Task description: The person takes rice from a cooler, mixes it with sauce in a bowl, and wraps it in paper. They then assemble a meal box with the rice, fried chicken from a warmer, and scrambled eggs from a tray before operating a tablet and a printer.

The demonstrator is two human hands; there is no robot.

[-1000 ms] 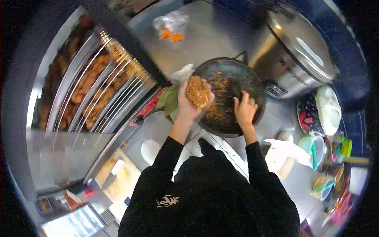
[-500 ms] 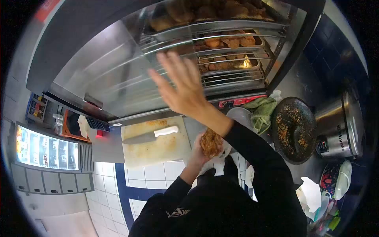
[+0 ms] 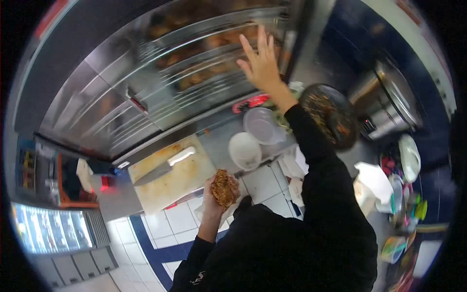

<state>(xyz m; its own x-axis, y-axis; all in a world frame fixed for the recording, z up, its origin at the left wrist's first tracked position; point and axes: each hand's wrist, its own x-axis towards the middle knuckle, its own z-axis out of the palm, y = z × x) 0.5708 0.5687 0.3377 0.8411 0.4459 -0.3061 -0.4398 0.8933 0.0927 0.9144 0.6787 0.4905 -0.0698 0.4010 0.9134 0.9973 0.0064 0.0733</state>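
Observation:
My left hand is wrapped round a browned, crumb-coated piece of fried chicken, held low in front of my body. Up at the right end of a glass-fronted warming cabinet, my right hand is raised with its fingers spread and nothing in it. Behind the hand, racks of browned food show blurred. On the counter below the cabinet, a knife with a white handle lies across a stained white cutting board.
Right of the board stand a white bowl and a clear plastic tub. A dark round pan with brown crumbs and a steel cooker are farther right. Containers and white paper crowd the right counter.
My right hand has swept right across the cabinet front to its right end. The view has turned, and the left hand still holds the fried chicken low down.

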